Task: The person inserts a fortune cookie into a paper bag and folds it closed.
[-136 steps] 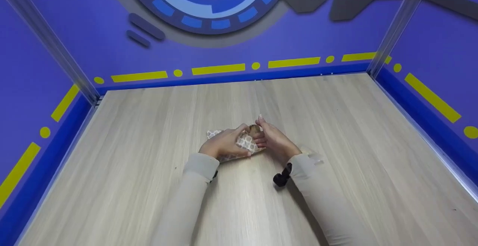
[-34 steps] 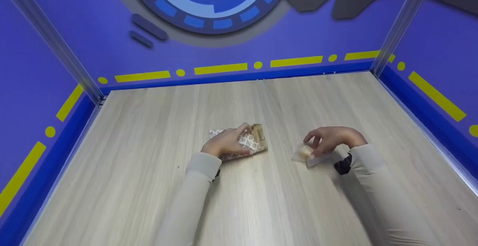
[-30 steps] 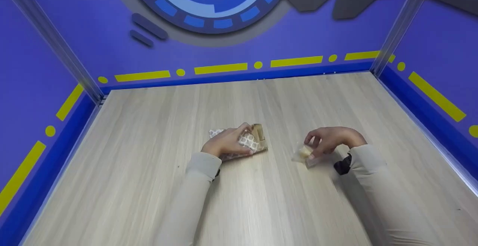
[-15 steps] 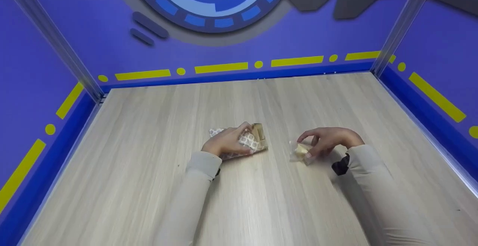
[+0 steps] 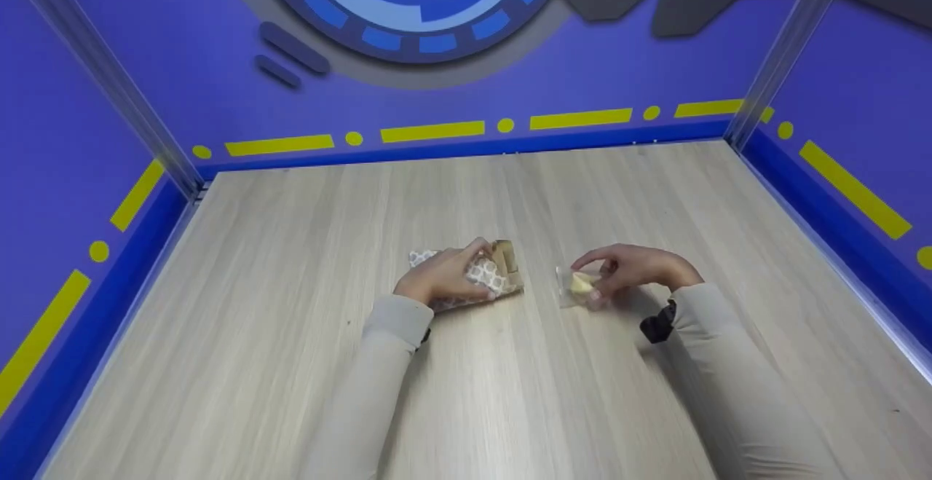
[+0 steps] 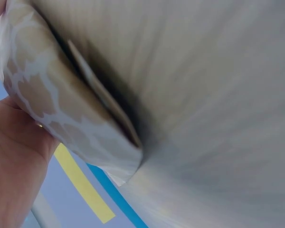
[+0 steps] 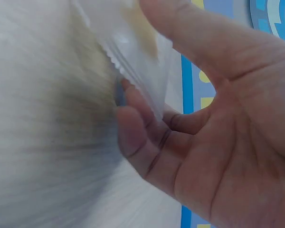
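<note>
A paper bag [image 5: 486, 273] with a white-and-tan pattern lies on its side near the table's middle, its brown mouth facing right. My left hand [image 5: 444, 277] grips it from above, thumb on the near side and fingers on the far side. In the left wrist view, the folded end of the bag [image 6: 61, 95] juts past the palm. To the right, my right hand [image 5: 637, 270] pinches a small clear plastic packet [image 5: 580, 285] holding something pale yellow. Close up in the right wrist view, the packet [image 7: 152, 76] shows a serrated edge; its contents are blurred.
Pale wood-grain table [image 5: 306, 261] lies under both hands. A blue back wall [image 5: 437, 112] with yellow marks closes off the far side, and similar panels stand at left and right.
My right hand first left the bag's mouth for the packet at right. Over the last second it has brought the packet left, closer to the bag. My left hand keeps its grip in place.
</note>
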Action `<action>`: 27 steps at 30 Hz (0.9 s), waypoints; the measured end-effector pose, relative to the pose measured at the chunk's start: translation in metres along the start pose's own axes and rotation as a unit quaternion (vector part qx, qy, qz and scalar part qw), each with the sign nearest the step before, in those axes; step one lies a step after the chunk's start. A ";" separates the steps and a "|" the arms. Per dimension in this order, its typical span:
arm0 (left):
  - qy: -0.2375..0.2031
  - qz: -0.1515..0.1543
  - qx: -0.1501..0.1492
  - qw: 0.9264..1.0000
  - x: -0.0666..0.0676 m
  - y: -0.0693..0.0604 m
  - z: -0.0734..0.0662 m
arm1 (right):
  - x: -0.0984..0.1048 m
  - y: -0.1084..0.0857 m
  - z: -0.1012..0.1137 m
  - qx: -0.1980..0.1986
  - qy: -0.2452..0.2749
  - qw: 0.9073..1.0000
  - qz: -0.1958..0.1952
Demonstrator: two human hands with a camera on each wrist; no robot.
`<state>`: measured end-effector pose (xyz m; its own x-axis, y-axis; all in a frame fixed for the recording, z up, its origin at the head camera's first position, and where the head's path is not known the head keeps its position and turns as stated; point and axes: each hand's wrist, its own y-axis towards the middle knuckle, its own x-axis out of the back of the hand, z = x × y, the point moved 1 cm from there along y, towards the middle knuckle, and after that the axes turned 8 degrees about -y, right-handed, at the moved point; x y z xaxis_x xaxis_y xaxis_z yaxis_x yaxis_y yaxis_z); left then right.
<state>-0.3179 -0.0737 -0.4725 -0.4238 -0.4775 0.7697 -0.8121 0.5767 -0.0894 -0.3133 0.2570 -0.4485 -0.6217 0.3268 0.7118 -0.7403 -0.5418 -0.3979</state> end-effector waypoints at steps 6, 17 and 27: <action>0.009 0.000 0.002 1.000 0.000 0.000 -0.001 | 0.000 0.001 -0.004 0.005 -0.003 1.000 -0.025; 0.007 -0.001 0.002 1.000 -0.001 0.000 0.000 | -0.002 0.002 -0.011 -0.012 0.044 0.998 -0.051; 0.008 0.002 0.009 1.000 0.000 -0.001 0.000 | -0.003 0.001 -0.010 -0.003 0.105 0.993 -0.046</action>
<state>-0.3166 -0.0742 -0.4722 -0.4205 -0.4644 0.7794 -0.8179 0.5658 -0.1042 -0.3148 0.2637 -0.4568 -0.5906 0.5286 0.6097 -0.7975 -0.4978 -0.3409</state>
